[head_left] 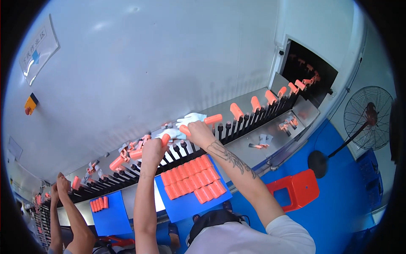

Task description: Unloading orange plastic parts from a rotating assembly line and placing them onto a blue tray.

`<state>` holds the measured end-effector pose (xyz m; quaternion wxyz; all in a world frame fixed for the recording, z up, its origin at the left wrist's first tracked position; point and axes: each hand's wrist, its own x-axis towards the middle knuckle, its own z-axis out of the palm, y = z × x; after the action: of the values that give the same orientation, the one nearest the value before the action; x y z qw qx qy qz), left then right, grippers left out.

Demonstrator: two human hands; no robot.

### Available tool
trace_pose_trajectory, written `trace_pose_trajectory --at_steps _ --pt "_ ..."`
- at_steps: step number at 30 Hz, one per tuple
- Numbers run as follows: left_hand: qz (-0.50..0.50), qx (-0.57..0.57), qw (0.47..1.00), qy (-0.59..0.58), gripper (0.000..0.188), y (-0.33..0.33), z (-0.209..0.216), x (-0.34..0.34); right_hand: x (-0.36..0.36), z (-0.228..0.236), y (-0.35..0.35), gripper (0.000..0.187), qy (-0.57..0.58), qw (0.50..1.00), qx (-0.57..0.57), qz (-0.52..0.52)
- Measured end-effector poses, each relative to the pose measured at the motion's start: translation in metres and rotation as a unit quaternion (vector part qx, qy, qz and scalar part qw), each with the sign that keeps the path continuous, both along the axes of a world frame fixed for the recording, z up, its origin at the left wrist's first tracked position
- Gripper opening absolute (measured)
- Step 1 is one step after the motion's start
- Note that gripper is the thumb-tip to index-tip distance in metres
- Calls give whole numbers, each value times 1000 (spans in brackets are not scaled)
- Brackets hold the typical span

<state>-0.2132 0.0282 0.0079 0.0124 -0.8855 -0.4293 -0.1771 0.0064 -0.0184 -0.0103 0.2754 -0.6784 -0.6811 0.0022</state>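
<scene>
My left hand (153, 149) is closed round an orange curved shell (165, 139), whose end sticks out past the fingers. My right hand (198, 132) is closed on another orange shell (185, 130), just above the row of black pegs (228, 127). Right beside its knuckles is a further orange tubular piece (213, 119); whether the hand touches it I cannot tell. White gloves (191, 118) lie behind both hands. Several finished-looking orange shells (192, 177) lie in tight rows on a blue sheet (175, 211) below my hands.
More orange shells (236, 111) ride on pegs from a dark wall opening (313, 67). Grey and orange clamp-like parts (264, 140) lie on the metal tray. At left a co-worker's hands (62, 185) reach the line. A red stool (302, 188) and floor fan (368, 112) stand right.
</scene>
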Motion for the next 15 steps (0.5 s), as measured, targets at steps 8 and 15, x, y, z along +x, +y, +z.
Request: trace_pose_trajectory --at_steps 8,15 --pt "44 -190 879 -435 22 -50 -41 -137 -28 -3 -45 30 307 948 81 7" --pt "-161 -135 977 -30 34 -133 -179 -158 -156 -178 -172 34 188 982 -20 20"
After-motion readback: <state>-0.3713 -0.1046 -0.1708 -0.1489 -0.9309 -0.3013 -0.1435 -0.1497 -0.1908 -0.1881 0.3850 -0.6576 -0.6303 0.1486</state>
